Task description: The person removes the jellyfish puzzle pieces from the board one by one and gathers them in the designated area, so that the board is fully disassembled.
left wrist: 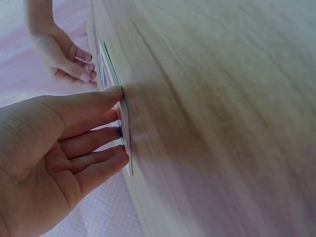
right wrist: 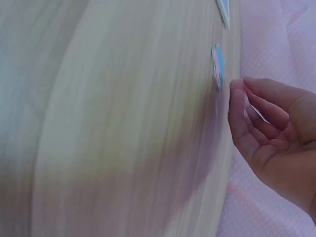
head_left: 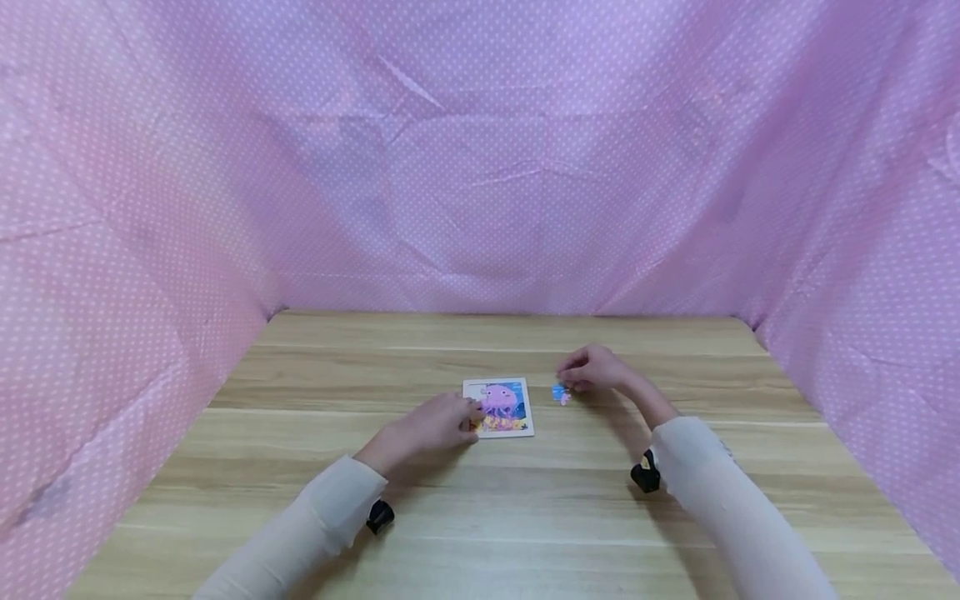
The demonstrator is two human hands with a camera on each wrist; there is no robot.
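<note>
A small square jigsaw puzzle in a white-edged tray shows a pink jellyfish on blue. Its upper left corner is pale and bare. My left hand rests at the puzzle's left side; in the left wrist view its thumb and fairly straight fingertips touch the edge. Just right of the tray, a loose blue and pink jigsaw piece lies on the table. My right hand hovers beside this piece, thumb and fingers loosely bent with nothing between them. A gap separates hand and piece in the right wrist view.
The wood-grain table extends around both hands. Pink dotted cloth hangs behind it and along both sides. A black wrist device sits under the left sleeve, another black device beside the right cuff.
</note>
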